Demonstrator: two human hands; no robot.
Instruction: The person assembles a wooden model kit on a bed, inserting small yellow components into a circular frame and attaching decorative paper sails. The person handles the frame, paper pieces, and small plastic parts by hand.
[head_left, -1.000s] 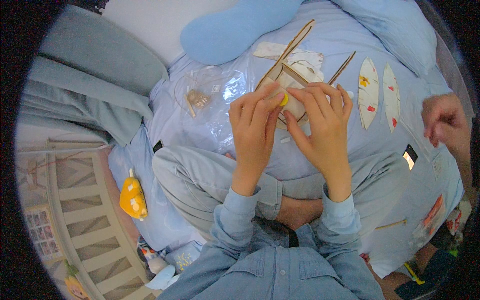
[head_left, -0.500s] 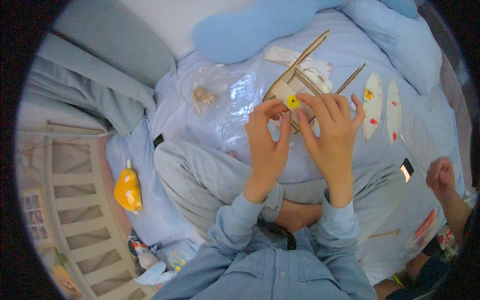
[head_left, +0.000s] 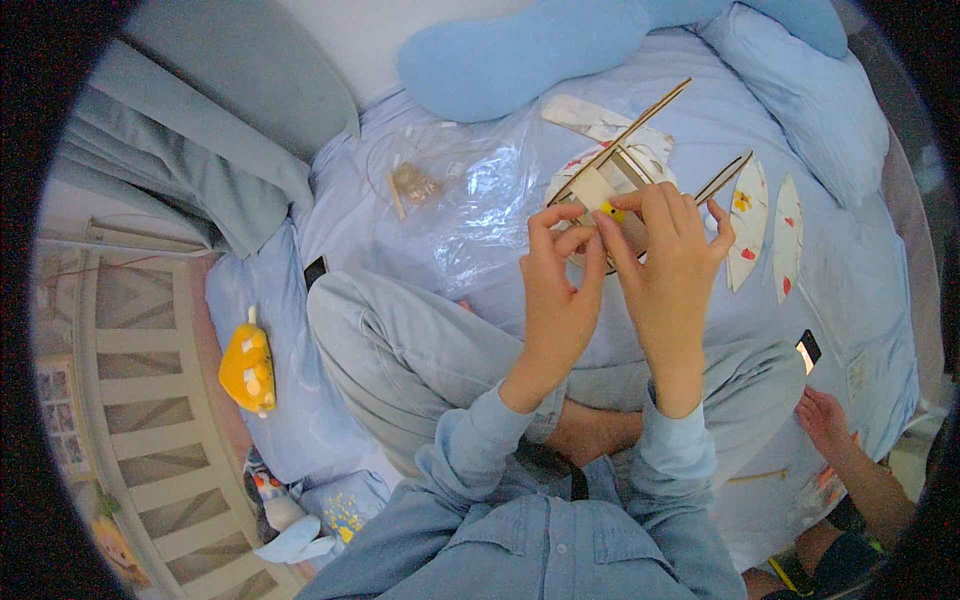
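A light wooden model frame (head_left: 597, 184) with long thin strips stands tilted over the bedding in front of me. By its near side is a small yellow disc (head_left: 613, 211) with a dark centre, partly covered by my fingers. My right hand (head_left: 664, 265) has its thumb and forefinger closed about the disc, its little finger raised apart. Beside it, my left hand (head_left: 560, 285) is closed at the frame's near left edge, its fingertips meeting those of the right. What exactly the left fingertips pinch is partly hidden.
White petal-shaped pieces (head_left: 745, 220) with coloured patches lie right of the frame. Clear plastic wrapping (head_left: 485, 205) is spread to the left. At the right, another person's hand (head_left: 825, 423) is near a phone (head_left: 809, 350). A yellow plush toy (head_left: 248, 368) lies far left.
Both my hands and the wooden frame have shifted slightly right, and my fingertips have drawn together, covering more of the yellow disc. The other person's hand has moved left and down, opening out.
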